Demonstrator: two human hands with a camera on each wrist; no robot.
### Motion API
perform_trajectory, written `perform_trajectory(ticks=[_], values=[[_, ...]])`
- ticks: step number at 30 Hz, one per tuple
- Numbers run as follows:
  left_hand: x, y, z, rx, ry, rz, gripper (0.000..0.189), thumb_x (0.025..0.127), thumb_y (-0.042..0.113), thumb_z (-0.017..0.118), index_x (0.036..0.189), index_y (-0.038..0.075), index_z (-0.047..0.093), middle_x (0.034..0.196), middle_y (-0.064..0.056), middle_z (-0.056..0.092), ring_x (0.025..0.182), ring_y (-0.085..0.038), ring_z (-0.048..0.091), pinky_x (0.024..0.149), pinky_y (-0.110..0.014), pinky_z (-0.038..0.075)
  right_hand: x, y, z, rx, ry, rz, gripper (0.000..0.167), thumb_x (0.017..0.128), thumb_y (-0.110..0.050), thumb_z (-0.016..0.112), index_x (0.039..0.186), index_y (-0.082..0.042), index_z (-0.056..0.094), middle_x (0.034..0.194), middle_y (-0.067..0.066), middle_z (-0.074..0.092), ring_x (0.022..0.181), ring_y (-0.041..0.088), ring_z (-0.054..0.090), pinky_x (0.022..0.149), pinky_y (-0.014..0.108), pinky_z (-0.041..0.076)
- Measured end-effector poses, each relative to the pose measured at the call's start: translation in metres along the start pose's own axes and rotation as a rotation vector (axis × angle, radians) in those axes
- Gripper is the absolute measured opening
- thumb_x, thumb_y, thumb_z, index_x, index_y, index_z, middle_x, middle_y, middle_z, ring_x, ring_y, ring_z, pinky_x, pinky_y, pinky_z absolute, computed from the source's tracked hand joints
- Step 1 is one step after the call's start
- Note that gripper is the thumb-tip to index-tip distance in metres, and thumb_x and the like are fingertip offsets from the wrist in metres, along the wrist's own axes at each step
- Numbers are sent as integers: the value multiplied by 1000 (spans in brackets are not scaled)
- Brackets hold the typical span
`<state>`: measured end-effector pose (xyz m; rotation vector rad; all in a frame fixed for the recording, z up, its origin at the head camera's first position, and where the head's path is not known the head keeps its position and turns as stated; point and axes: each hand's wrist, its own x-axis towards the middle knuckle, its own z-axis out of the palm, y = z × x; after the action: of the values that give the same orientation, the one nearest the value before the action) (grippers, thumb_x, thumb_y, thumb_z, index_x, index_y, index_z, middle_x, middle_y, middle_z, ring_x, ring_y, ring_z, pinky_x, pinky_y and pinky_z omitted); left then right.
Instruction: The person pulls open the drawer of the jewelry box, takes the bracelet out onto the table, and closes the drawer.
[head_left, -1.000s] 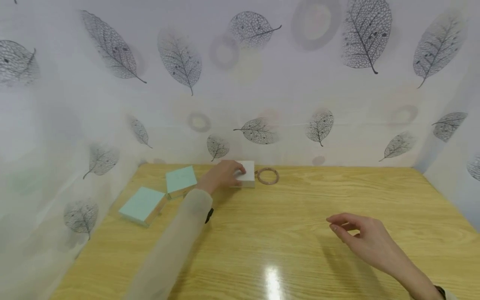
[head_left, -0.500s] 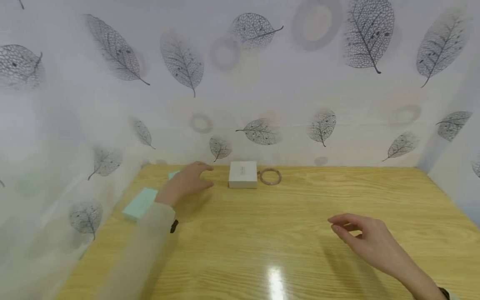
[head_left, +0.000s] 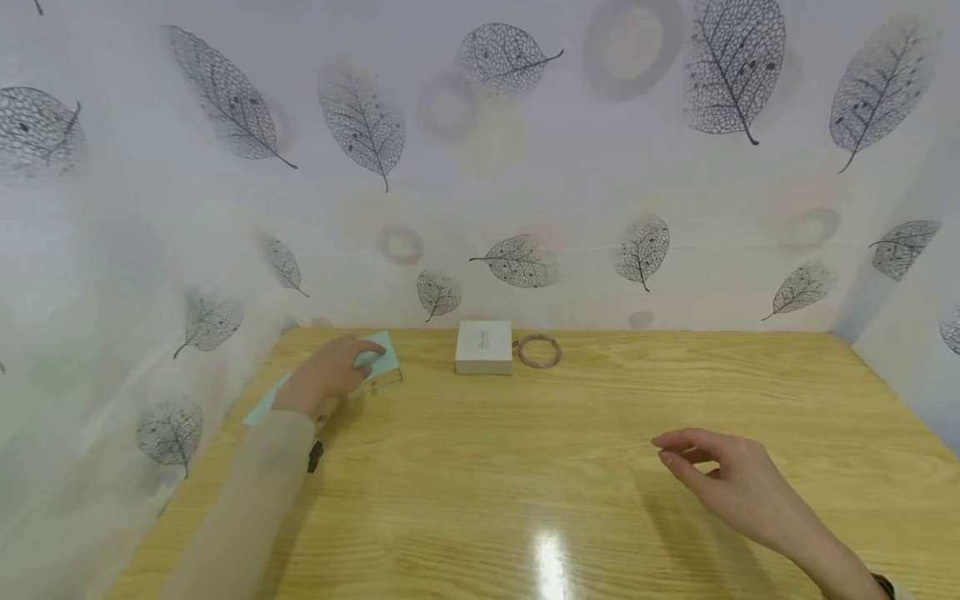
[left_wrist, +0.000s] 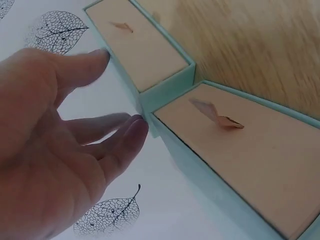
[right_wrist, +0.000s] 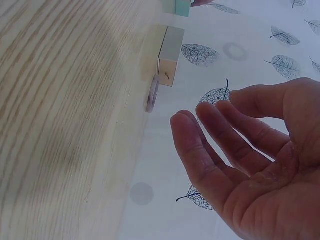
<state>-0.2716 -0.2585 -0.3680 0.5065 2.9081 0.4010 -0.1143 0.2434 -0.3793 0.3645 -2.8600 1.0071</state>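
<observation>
left hand [head_left: 327,377] off white box [head_left: 483,348], over mint box [head_left: 387,362]

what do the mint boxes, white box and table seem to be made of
Mint boxes: probably stiff cardboard, matte, judging by the flat tan panels and crisp rims; their small tabs might be ribbon or paper.
White box: likely card too, smooth, with sharp edges and print on top.
Table: wood or a wood-look laminate; the grain shows, and the bright reflection suggests a glossy coating.
</observation>
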Motion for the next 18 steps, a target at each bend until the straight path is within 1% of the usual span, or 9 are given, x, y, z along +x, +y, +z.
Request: perform_trajectory(ticks=[3, 6, 10, 12, 13, 15, 17, 18], values=[[-1, 1, -2, 17, -28, -5, 41, 102, 13, 57, 142, 8, 57, 146, -31, 53, 135, -53, 48, 112, -70, 38, 0, -1, 0, 2, -9, 2, 15, 98, -17, 70, 111, -17, 76, 102, -2, 79, 82, -1, 69, 64, 21, 58], [-1, 2, -2, 9, -52, -11, 41, 102, 16, 59, 143, 8, 56, 150, -28, 51, 137, -53, 48, 113, -69, 38, -1, -1, 1, 2, -19, 11, 15, 98, -18, 70, 111, -18, 76, 103, -3, 79, 82, -1, 69, 64, 21, 57], [-2, 3, -3, 6, -78, -20, 42, 102, 18, 58, 143, 9, 56, 152, -26, 49, 141, -52, 43, 116, -68, 36, -1, -1, 2, 5, -34, 27, 16, 98, -19, 70, 112, -18, 76, 105, -3, 79, 84, -1, 69, 66, 20, 57], [-3, 6, -3, 5, -93, -39, 44, 101, 18, 57, 144, 10, 56, 154, -26, 47, 142, -51, 42, 116, -69, 33, -1, -1, 2, 9, -39, 29, 16, 98, -19, 70, 113, -18, 76, 106, -3, 79, 84, -1, 69, 66, 20, 57], [-3, 8, -3, 11, -104, -49, 45, 100, 17, 56, 145, 11, 56, 154, -26, 47, 140, -50, 44, 115, -68, 35, -1, -1, 2, 10, -38, 26, 16, 98, -19, 70, 113, -18, 76, 106, -3, 79, 84, -1, 69, 66, 21, 58], [-4, 12, -4, 20, -124, -62, 48, 98, 13, 56, 146, 11, 56, 154, -28, 46, 130, -48, 51, 107, -65, 44, -1, -2, 2, 12, -40, 25, 16, 98, -20, 70, 113, -18, 76, 106, -3, 79, 84, -1, 69, 66, 21, 58], [-7, 18, -5, 28, -136, -77, 50, 96, 12, 58, 146, 13, 57, 154, -28, 46, 130, -47, 51, 107, -64, 44, -1, -2, 3, 13, -40, 24, 16, 98, -20, 70, 113, -18, 76, 106, -3, 79, 84, -1, 69, 66, 21, 58], [-9, 20, -5, 39, -143, -74, 50, 95, 12, 60, 146, 13, 57, 154, -29, 46, 130, -47, 51, 107, -63, 44, -1, -2, 3, 11, -40, 25, 16, 98, -20, 70, 113, -18, 76, 106, -3, 79, 84, -1, 69, 66, 21, 57]])
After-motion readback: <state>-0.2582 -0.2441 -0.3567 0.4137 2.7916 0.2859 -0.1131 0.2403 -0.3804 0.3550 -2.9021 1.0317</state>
